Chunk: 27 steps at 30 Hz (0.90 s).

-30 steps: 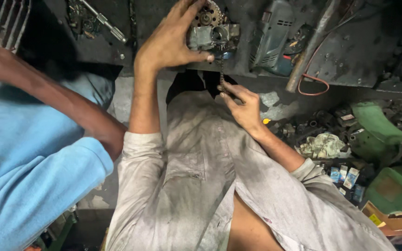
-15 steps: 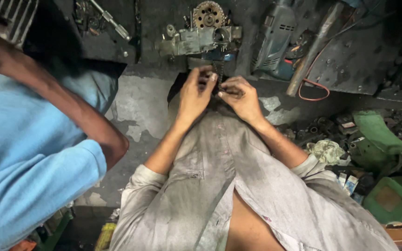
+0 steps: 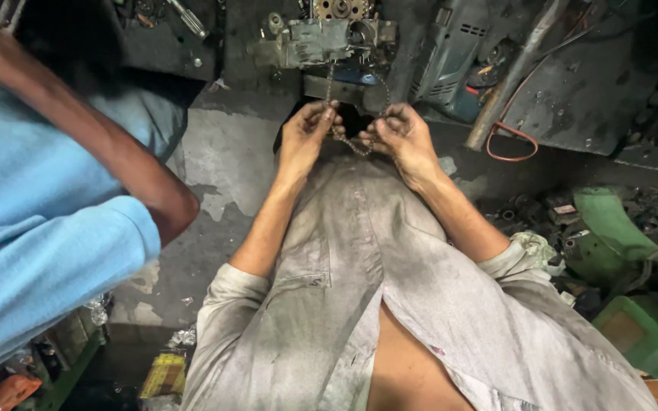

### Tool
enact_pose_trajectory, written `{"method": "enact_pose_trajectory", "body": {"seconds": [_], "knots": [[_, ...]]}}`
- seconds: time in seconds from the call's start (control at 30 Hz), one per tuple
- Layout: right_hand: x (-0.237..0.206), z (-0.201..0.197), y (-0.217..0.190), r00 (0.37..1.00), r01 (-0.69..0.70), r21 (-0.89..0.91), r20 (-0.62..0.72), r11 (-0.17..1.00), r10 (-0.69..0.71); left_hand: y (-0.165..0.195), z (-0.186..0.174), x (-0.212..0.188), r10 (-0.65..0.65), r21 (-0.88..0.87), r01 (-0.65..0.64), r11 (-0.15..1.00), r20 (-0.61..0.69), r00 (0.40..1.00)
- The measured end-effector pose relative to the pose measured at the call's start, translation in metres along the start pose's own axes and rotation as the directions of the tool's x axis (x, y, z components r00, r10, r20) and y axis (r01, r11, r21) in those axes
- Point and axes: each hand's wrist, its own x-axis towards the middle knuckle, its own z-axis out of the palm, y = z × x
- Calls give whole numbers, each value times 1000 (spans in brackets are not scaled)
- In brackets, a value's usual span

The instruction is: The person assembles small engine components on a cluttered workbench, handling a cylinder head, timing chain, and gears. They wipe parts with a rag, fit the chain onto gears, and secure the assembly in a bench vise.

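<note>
Just below the engine part (image 3: 321, 38), we pinch the chain (image 3: 359, 144) between left hand (image 3: 306, 137) and right hand (image 3: 405, 137); its loop runs straight up toward the sprocket (image 3: 336, 7).

Head camera, steep downward, close over workbench (image 3: 253, 160).

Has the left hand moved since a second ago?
Yes. The left hand came down off the metal engine part toward the body and now pinches the small chain beside the right hand.
</note>
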Motion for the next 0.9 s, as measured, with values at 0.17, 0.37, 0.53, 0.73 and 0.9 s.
{"method": "enact_pose_trajectory", "body": {"seconds": [0.17, 0.37, 0.53, 0.73, 0.9], "knots": [[2, -15, -5, 998, 64, -215, 30, 974, -58, 0, -9, -3, 5, 29, -3, 1000, -63, 998], [12, -19, 8, 993, 47, -289, 113, 956, -14, 5, -8, -3, 61, -29, -61, 998, 6, 998], [31, -10, 30, 976, 107, -384, 219, 917, -22, 9, 4, -3, -105, 44, 101, 994, 96, 990], [43, -14, 25, 935, 242, -683, 353, 689, 22, 13, 4, -1, -57, 129, 46, 991, 83, 995], [48, 9, -6, 938, 320, -411, 263, 854, -225, 24, 10, -18, -73, 240, 55, 969, 65, 995]]}}
